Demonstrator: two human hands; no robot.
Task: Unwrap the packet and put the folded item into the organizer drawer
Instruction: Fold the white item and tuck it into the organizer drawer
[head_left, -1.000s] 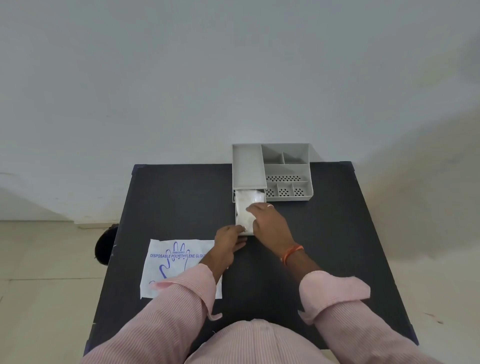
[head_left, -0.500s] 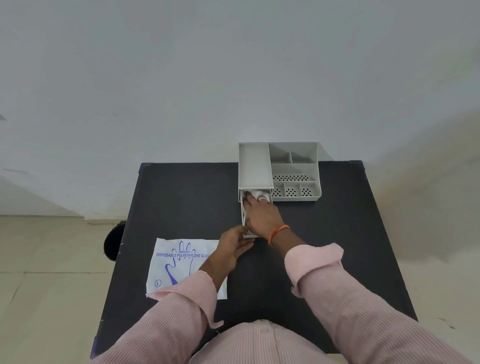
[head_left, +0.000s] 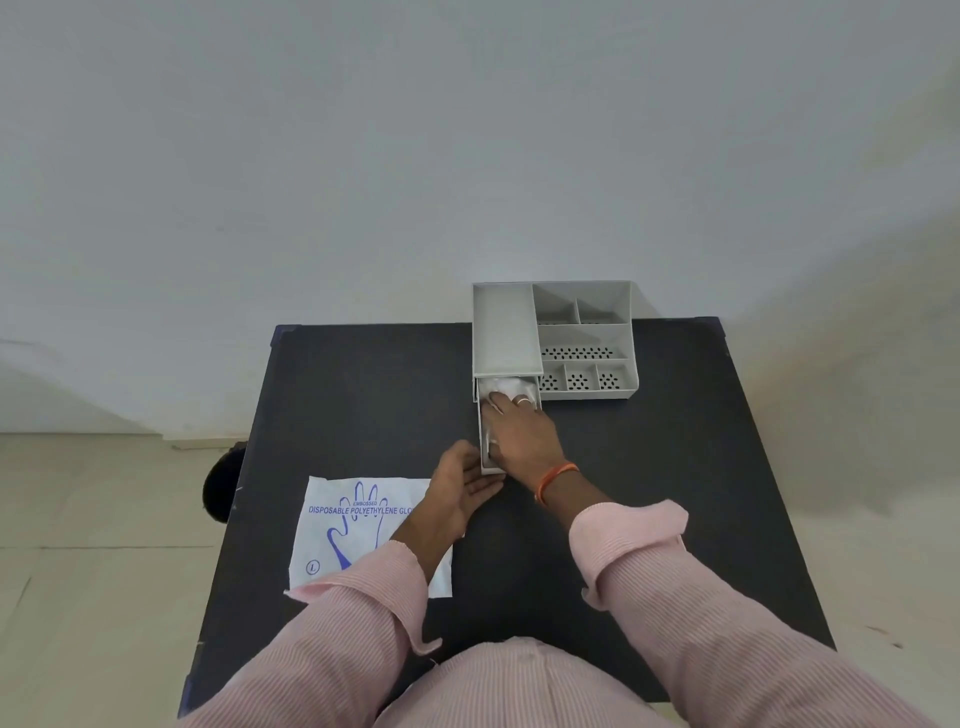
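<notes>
- The folded item, a crumpled white sheet of thin plastic (head_left: 511, 387), lies inside the pulled-out grey plastic drawer (head_left: 484, 441) at the centre of the frame, bunched toward the drawer's far end under the organizer's lip.
- The right hand (head_left: 522, 434) lies flat over the drawer with fingers spread wide, pressing the item down; it grips nothing that I can see.
- The left hand (head_left: 460, 486) is loosely open, cupped against the drawer's near left corner, bracing it.
- Risk: springy plastic may puff up once the palm lifts, then catch on the grey compartmented organizer (head_left: 582, 338) when the drawer slides shut.
- Risk: a hard push could shove the light organizer back toward the black tabletop's (head_left: 363, 395) far edge.
- The empty white printed glove wrapper (head_left: 332, 530), lower left, lies partly under the left sleeve and could get swept off.
</notes>
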